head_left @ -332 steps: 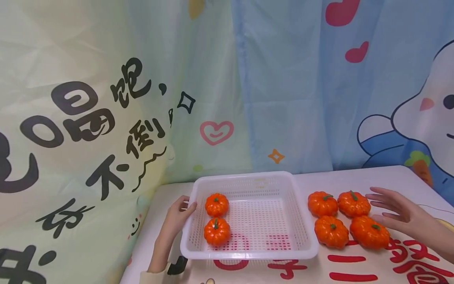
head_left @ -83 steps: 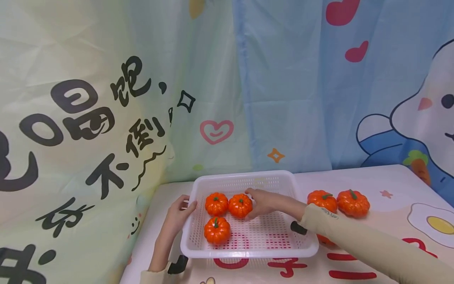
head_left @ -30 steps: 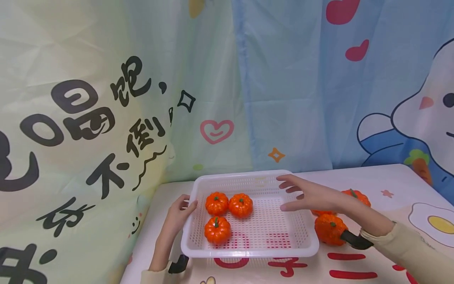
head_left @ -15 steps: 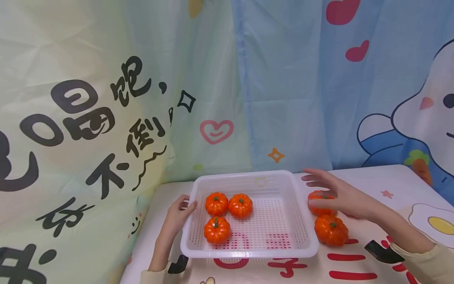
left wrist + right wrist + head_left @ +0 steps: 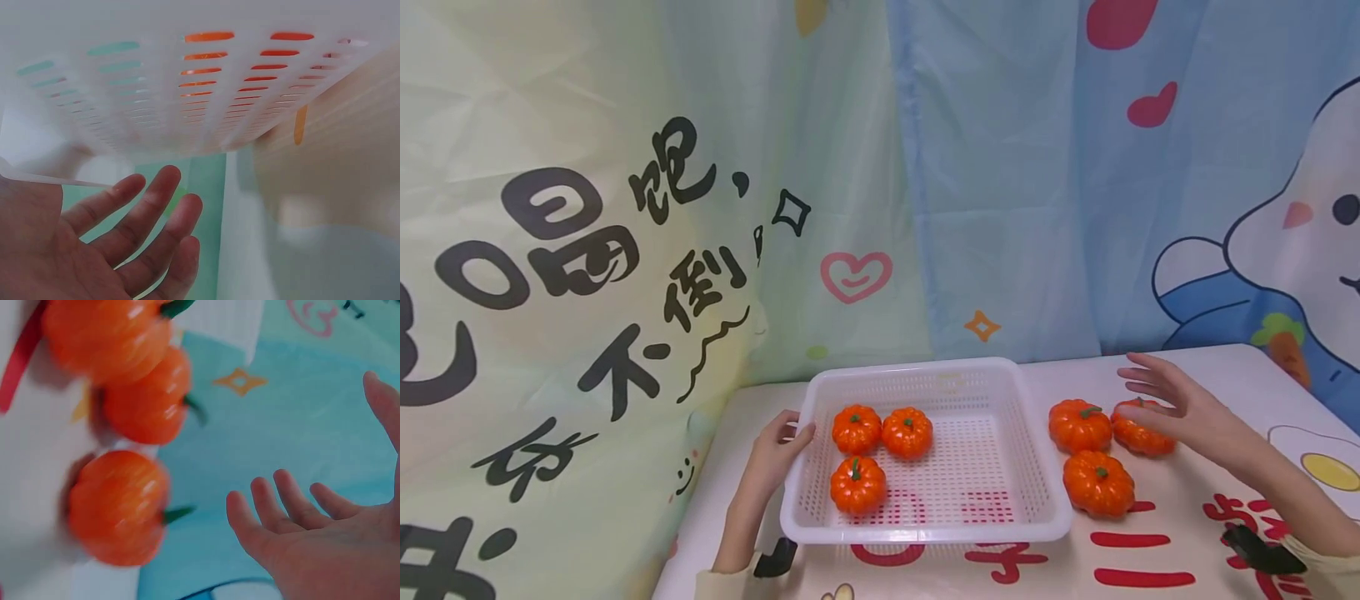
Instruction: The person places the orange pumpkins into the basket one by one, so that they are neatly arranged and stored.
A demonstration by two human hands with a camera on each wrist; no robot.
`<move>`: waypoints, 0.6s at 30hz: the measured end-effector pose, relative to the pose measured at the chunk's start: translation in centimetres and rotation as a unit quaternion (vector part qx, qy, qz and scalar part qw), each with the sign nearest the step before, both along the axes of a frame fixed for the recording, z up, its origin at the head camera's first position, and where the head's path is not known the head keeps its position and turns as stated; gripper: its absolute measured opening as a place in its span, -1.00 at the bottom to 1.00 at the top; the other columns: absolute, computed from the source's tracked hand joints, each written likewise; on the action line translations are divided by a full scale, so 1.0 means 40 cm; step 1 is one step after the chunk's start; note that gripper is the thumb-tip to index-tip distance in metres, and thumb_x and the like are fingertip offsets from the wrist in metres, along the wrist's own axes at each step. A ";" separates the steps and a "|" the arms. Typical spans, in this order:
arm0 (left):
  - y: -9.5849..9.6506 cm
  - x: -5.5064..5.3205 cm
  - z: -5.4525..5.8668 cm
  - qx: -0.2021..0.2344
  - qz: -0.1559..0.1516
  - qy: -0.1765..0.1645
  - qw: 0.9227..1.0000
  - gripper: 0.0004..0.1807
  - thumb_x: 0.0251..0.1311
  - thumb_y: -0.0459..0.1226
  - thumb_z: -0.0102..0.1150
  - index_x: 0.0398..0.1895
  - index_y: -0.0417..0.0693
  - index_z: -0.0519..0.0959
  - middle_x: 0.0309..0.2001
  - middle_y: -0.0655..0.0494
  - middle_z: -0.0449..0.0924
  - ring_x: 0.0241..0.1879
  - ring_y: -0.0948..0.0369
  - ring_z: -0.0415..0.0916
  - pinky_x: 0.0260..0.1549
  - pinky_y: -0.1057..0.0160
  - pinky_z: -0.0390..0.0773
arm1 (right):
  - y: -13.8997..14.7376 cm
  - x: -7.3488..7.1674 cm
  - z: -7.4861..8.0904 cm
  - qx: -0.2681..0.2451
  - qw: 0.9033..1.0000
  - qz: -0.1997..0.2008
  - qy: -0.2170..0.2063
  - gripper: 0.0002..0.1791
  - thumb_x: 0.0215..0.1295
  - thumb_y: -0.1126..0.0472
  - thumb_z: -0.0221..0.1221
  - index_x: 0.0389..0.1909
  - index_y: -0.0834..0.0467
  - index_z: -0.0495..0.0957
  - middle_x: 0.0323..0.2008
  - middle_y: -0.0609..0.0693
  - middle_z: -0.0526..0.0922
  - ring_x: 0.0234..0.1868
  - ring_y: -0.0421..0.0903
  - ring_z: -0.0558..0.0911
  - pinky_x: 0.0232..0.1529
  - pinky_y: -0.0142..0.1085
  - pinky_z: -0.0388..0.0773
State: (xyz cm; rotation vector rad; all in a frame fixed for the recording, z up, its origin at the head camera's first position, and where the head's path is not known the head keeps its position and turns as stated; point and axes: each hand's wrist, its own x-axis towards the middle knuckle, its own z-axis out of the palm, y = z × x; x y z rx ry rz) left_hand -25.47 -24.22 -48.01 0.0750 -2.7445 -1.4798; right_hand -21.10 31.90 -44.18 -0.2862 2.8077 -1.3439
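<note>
A white perforated plastic basket (image 5: 917, 534) stands on the table with three small orange pumpkins, one of them a front pumpkin (image 5: 858, 486), in its left half. My left hand (image 5: 775, 450) holds the basket's left rim, thumb over the edge; in the left wrist view its fingers (image 5: 159, 234) extend outside the slotted wall. To the basket's right sit three more pumpkins: a back-left one (image 5: 1079, 426), a front one (image 5: 1099, 484) and a back-right one (image 5: 1142, 435). Above the last hovers my right hand (image 5: 1198, 417), fingers spread and holding nothing, partly covering it.
A printed cloth (image 5: 1142, 558) covers the table. Behind it hangs a pale green and blue curtain (image 5: 1000, 208) with cartoon prints, close to the table's back edge. A black strap (image 5: 1262, 550) lies at my right wrist.
A third pumpkin has gone from the right-hand group into the basket, set down by my right hand. That hand has since let go and moved right, while the left stayed on the rim.
</note>
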 end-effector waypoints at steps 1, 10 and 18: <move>0.000 0.000 0.000 0.000 0.000 0.001 1.000 -0.69 0.32 -0.11 0.25 0.02 -0.04 0.55 -0.18 -0.09 0.65 -0.32 0.15 0.63 -0.34 0.15 0.75 | 0.012 -0.002 -0.009 0.002 1.000 -0.005 -0.004 -0.03 0.44 -0.01 0.15 0.61 0.09 -0.26 0.49 0.39 0.13 0.36 0.36 0.27 0.08 0.29 0.56; 0.002 0.000 -0.002 -0.003 -0.002 0.002 1.000 -0.68 0.33 -0.11 0.25 0.03 -0.05 0.55 -0.18 -0.08 0.65 -0.32 0.16 0.62 -0.36 0.17 0.75 | 0.085 -0.018 -0.092 0.041 0.998 -0.049 -0.027 0.03 0.44 -0.05 0.15 0.56 0.34 -0.30 0.43 0.56 0.08 0.31 0.56 0.21 0.17 0.39 0.35; 0.003 -0.001 -0.001 -0.010 0.000 0.010 1.000 -0.70 0.32 -0.12 0.27 0.00 -0.06 0.56 -0.18 -0.10 0.67 -0.30 0.14 0.65 -0.34 0.15 0.74 | 0.112 -0.027 -0.149 0.073 0.996 -0.048 -0.033 0.04 0.39 -0.08 0.19 0.52 0.41 -0.20 0.36 0.59 0.13 0.26 0.57 0.23 0.13 0.44 0.39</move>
